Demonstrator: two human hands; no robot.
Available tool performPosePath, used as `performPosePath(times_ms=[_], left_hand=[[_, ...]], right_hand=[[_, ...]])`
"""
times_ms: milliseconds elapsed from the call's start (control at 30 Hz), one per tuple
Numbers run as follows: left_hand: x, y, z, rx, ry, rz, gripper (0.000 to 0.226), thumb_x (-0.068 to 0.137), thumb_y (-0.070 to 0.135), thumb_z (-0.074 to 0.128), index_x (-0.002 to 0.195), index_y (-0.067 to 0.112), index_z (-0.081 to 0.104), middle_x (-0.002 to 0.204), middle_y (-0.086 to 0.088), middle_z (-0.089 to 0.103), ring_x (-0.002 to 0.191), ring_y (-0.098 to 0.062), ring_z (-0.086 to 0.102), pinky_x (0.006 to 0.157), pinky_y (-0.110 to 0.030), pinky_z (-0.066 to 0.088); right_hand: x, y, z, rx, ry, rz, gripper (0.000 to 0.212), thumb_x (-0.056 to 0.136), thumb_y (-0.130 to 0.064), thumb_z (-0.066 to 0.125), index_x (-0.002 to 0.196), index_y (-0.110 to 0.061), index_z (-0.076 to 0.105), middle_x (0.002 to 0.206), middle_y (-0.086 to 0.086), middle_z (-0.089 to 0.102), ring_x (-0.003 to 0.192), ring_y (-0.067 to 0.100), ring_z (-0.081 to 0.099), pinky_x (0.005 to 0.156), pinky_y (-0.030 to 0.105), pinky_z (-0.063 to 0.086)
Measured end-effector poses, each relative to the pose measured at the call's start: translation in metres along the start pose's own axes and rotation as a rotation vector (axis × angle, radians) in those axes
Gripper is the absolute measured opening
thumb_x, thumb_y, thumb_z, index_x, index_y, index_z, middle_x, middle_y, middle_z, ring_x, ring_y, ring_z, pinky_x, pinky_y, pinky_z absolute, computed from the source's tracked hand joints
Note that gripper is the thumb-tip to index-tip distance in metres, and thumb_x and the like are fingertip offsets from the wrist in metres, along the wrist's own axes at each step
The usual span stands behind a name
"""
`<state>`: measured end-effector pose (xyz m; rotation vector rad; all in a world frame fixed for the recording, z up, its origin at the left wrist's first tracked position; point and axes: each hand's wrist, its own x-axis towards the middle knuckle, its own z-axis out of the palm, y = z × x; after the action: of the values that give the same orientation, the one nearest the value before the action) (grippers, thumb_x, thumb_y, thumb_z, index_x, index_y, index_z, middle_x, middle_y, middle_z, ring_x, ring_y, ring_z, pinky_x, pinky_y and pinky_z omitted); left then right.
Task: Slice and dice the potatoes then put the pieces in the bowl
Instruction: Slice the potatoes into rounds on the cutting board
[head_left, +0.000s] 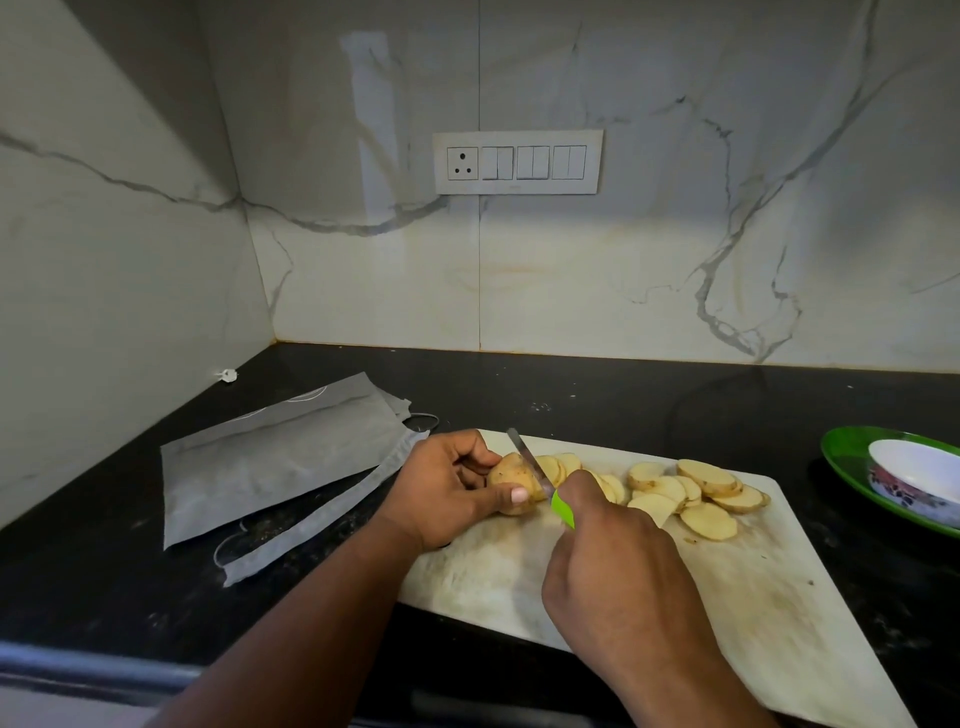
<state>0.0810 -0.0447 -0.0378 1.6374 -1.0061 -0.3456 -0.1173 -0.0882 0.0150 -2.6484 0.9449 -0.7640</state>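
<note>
— What are the fingers doing on the left?

— I'm seeing the left hand (447, 486) curling round the unpeeled brown potato stub (511, 483), thumb pressing its near side, fingers wrapping the far side. It's sitting on the pale, stained rectangular cutting board (753, 597).

— And the right?

— The right hand (618, 561) is clenching the green-handled steel knife (540, 478); the blade is lying against the stub's cut face.

— The pieces?

— I'm looking at pale yellow round potato slices (698, 488) with skin rims, overlapping on the board right of the blade. The white patterned bowl (914, 475) is sitting on a green round plate (847, 457), further right, holding no pieces that I can make out.
</note>
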Motion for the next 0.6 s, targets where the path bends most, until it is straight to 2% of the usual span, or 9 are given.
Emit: performPosePath(times_ms=[100,300,467,600], left_hand=[[-0.0005,0.0008,0.0003,-0.003,-0.007,0.003,0.032,0.071,0.016,0.095,0.088,0.008,0.070,0.084,-0.009,0.078,0.077,-0.031,0.076,0.069,-0.032,0.063],[-0.0012,0.0018,-0.0004,-0.025,-0.023,-0.008,0.042,0.062,0.035,0.094,0.090,0.012,0.071,0.088,-0.009,0.079,0.087,-0.038,0.076,0.081,-0.054,0.063],[-0.0014,0.0024,0.0004,-0.056,-0.033,-0.012,0.044,0.062,0.033,0.093,0.091,0.008,0.070,0.089,-0.012,0.079,0.088,-0.041,0.076,0.082,-0.060,0.061],[-0.0007,0.0008,0.0003,-0.057,-0.031,-0.005,0.046,0.062,0.034,0.093,0.091,0.007,0.070,0.090,-0.014,0.079,0.089,-0.043,0.075,0.082,-0.061,0.061]], right_hand=[[0.0000,0.0005,0.0004,0.003,0.000,0.002,0.040,0.097,-0.029,0.049,0.134,-0.036,0.036,0.086,-0.013,0.051,0.076,0.008,0.053,0.055,0.013,0.032],[0.0005,0.0021,0.0000,0.013,-0.007,-0.004,0.038,0.098,-0.029,0.049,0.133,-0.036,0.037,0.087,-0.013,0.053,0.077,0.008,0.053,0.054,0.014,0.032],[0.0026,0.0004,0.0026,0.012,-0.007,-0.001,0.038,0.098,-0.030,0.049,0.134,-0.036,0.037,0.084,-0.013,0.051,0.076,0.008,0.052,0.055,0.014,0.032],[0.0040,0.0001,0.0040,0.016,-0.013,0.000,0.037,0.097,-0.030,0.049,0.132,-0.036,0.038,0.085,-0.013,0.052,0.078,0.008,0.054,0.060,0.015,0.040]])
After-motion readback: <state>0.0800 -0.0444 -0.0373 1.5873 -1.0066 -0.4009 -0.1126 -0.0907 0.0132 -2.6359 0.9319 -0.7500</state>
